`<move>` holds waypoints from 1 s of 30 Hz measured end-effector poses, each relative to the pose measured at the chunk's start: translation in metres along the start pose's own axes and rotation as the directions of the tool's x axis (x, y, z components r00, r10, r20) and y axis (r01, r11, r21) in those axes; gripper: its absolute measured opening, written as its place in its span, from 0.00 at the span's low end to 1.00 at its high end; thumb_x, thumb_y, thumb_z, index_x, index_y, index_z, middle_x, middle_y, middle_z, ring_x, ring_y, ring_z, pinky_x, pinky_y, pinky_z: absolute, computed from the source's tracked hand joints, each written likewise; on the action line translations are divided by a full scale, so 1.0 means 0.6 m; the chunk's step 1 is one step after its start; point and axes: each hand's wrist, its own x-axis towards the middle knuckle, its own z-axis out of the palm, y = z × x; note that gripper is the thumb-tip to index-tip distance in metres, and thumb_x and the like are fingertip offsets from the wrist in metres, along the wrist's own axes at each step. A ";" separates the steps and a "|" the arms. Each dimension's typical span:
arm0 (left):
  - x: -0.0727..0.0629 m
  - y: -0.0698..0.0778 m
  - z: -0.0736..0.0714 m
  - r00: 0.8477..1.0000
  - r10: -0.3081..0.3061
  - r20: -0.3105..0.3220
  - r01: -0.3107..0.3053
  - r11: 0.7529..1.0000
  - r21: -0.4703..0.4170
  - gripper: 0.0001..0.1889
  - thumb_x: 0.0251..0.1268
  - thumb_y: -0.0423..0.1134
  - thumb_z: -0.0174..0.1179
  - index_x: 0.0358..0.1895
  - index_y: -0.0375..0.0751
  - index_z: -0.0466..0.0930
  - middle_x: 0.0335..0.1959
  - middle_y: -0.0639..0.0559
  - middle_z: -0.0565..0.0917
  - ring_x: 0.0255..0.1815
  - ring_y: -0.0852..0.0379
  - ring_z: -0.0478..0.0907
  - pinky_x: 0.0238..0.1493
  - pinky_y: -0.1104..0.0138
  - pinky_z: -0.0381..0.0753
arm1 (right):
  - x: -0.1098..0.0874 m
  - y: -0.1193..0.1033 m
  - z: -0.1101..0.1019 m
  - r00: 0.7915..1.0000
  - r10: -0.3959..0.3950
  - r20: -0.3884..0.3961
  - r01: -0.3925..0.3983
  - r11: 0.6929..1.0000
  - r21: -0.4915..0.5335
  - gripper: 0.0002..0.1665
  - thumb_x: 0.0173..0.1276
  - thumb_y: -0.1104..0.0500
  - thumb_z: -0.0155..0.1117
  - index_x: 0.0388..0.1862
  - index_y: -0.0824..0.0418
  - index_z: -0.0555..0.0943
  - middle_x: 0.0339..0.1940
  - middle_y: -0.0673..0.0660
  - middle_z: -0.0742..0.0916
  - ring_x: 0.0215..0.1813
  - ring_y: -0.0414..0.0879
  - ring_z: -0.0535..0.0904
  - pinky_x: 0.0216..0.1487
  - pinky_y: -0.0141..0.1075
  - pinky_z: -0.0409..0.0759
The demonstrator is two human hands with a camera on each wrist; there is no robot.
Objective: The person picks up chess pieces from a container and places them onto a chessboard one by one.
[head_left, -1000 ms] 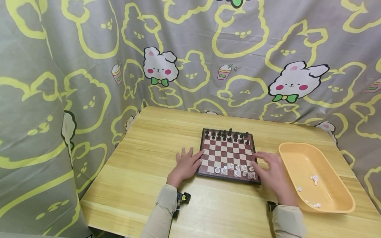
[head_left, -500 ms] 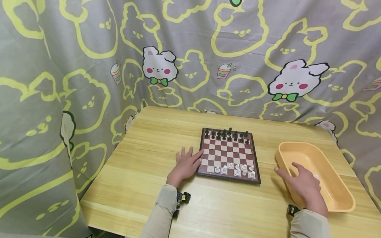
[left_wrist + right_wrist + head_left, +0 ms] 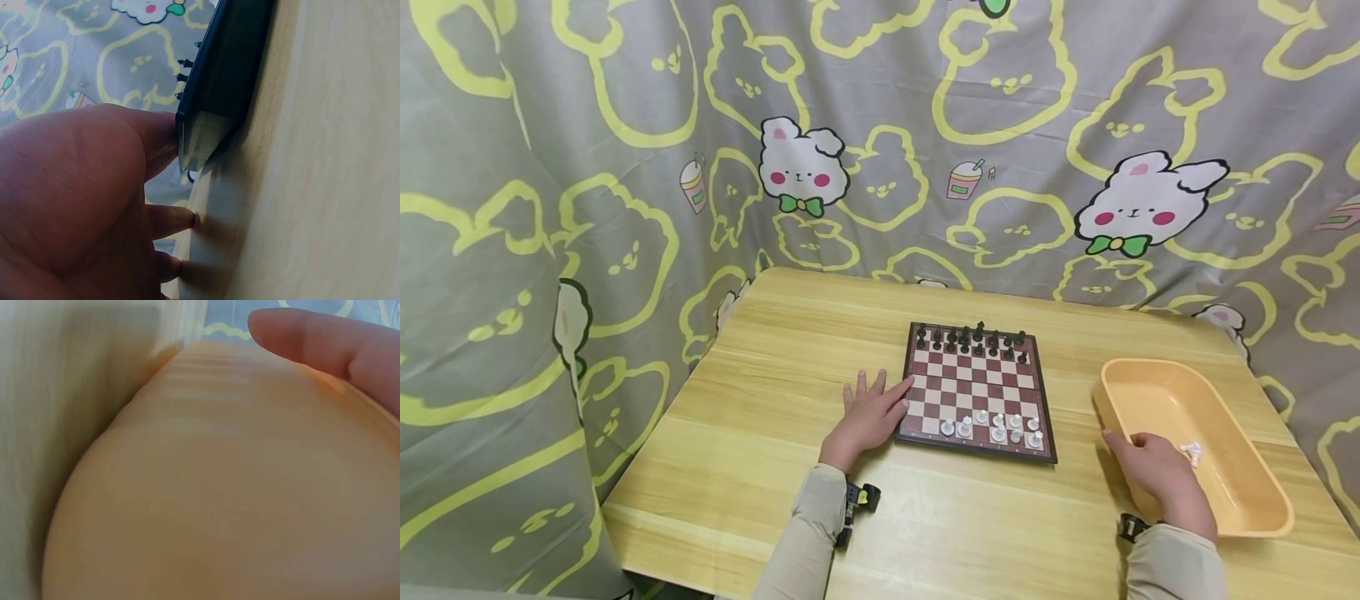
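Note:
A folding-type chessboard (image 3: pixel 958 387) with maroon and white squares lies on the table. Several black chess pieces (image 3: pixel 979 333) stand along its far side, and several white chess pieces (image 3: pixel 997 434) stand on its near side. My left hand (image 3: pixel 868 419) rests at the board's left edge, fingers spread and straight, with fingertips touching the dark rim (image 3: pixel 194 131). Over the left wall of an orange plastic tray (image 3: pixel 1247 492) is my right hand (image 3: pixel 1161 471), its thumb (image 3: pixel 300 334) at the rim and its fingers down inside, where they are hidden. White pieces (image 3: pixel 1192 453) lie in the tray beside it.
The wooden table (image 3: pixel 760 392) carries the board in the middle and the tray at the right. A grey patterned curtain (image 3: pixel 887 167) hangs behind the table and along its left side.
My right hand has left the board's right edge and moved right to the tray, where its fingers have lowered inside. My left hand stays at the board.

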 end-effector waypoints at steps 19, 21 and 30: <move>0.001 0.001 0.000 1.000 -0.009 0.010 0.009 1.000 0.000 0.27 0.85 0.54 0.39 0.81 0.61 0.62 0.83 0.34 0.50 0.82 0.26 0.30 0.76 0.32 0.26 | -0.006 0.003 -0.002 0.993 0.075 -0.088 -0.062 0.988 0.139 0.56 0.79 0.26 0.29 0.66 0.78 0.72 0.64 0.82 0.75 0.60 0.74 0.74 0.52 0.57 0.76; 0.001 0.001 0.000 1.000 -0.010 0.011 0.009 1.000 0.002 0.27 0.85 0.54 0.39 0.81 0.61 0.62 0.83 0.34 0.50 0.82 0.26 0.30 0.76 0.32 0.26 | -0.009 0.005 -0.001 0.984 0.085 -0.154 -0.058 0.983 0.174 0.51 0.81 0.31 0.31 0.67 0.77 0.72 0.64 0.81 0.75 0.61 0.73 0.74 0.51 0.55 0.76; 0.001 0.001 0.000 1.000 -0.010 0.010 0.010 1.000 0.003 0.26 0.85 0.53 0.39 0.81 0.62 0.62 0.83 0.34 0.50 0.82 0.26 0.30 0.76 0.32 0.26 | -0.010 -0.006 0.007 0.911 0.083 -0.404 0.010 0.975 0.222 0.29 0.79 0.55 0.47 0.67 0.75 0.75 0.61 0.76 0.80 0.56 0.63 0.77 0.48 0.46 0.71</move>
